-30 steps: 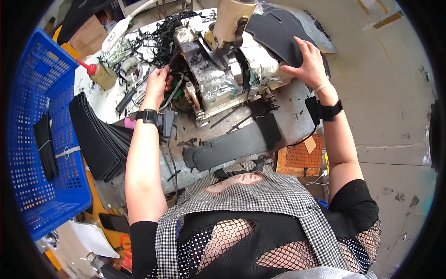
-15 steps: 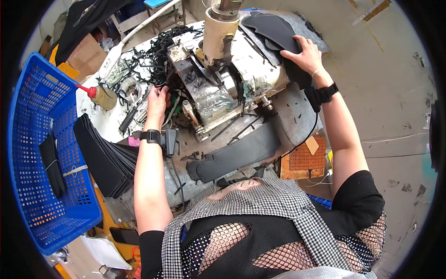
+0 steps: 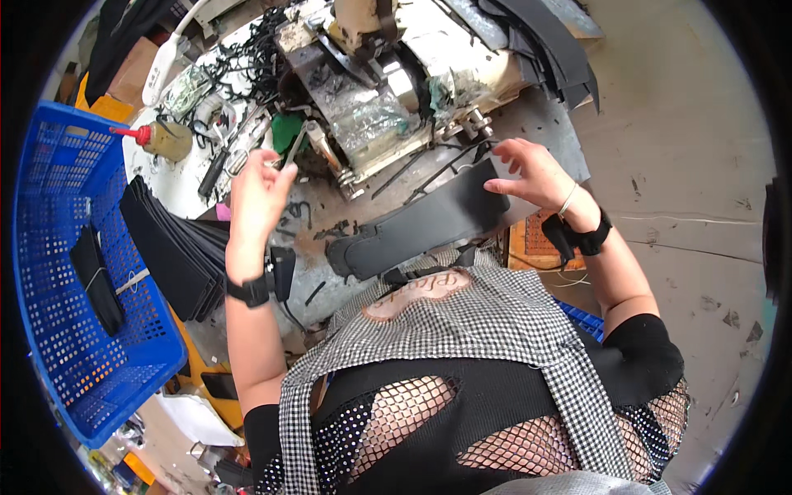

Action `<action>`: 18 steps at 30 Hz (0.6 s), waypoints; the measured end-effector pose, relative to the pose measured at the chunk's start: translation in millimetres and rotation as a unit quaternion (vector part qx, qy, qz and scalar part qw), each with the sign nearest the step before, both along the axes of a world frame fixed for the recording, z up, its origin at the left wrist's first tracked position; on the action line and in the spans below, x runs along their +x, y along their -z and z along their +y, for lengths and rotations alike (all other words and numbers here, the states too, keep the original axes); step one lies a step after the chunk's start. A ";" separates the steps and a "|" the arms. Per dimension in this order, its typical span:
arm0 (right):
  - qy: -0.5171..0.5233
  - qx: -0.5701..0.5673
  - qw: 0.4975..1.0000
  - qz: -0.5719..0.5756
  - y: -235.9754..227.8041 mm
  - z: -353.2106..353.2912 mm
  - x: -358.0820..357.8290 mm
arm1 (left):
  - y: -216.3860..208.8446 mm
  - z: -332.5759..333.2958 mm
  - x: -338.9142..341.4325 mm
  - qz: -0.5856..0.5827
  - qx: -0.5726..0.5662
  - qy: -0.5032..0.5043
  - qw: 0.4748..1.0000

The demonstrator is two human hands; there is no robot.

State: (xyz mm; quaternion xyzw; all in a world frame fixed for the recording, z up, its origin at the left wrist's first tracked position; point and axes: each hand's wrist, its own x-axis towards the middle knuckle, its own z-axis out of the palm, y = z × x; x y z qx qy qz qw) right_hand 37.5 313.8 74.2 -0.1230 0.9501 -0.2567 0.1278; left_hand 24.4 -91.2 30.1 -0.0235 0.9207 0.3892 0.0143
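Note:
A small stack of flat, dark strip-shaped pieces [image 3: 421, 223] lies along the table's front edge, rounded at its left end. Over the stack's right end hovers my right hand [image 3: 536, 175], open, thumb near the top piece; contact cannot be made out. My left hand [image 3: 257, 198] is raised left of the machine, fingers loosely bent and apart, with nothing visible in it. The machine [image 3: 363, 107], with metal plates and a pale upright head, stands beyond both hands. More black pieces [image 3: 549, 49] overhang the table's far right edge.
A fan of black pieces [image 3: 169, 247] lies beside a blue plastic crate [image 3: 49, 272] on the left. An oil bottle with a red tip [image 3: 169, 142] stands behind it. Dark trimmings [image 3: 256, 62] are heaped left of the machine. An orange board [image 3: 528, 243] sits below the table's right side.
My right hand has come from the far-right pieces toward the front stack. My left hand has drawn back from the machine's left side, nearer to me. The whole view has shifted slightly.

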 end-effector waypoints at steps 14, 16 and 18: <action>0.183 -0.091 0.975 -0.081 72.2 -8.7 53.0 | 25.7 123.8 68.5 -0.045 -0.108 0.314 0.942; 0.189 -0.124 0.971 -0.079 70.6 -9.3 54.7 | 27.2 119.9 69.6 -0.036 -0.077 0.323 0.943; 0.193 -0.155 0.966 -0.078 65.9 -11.1 54.1 | 22.1 115.2 73.0 -0.021 -0.030 0.326 0.945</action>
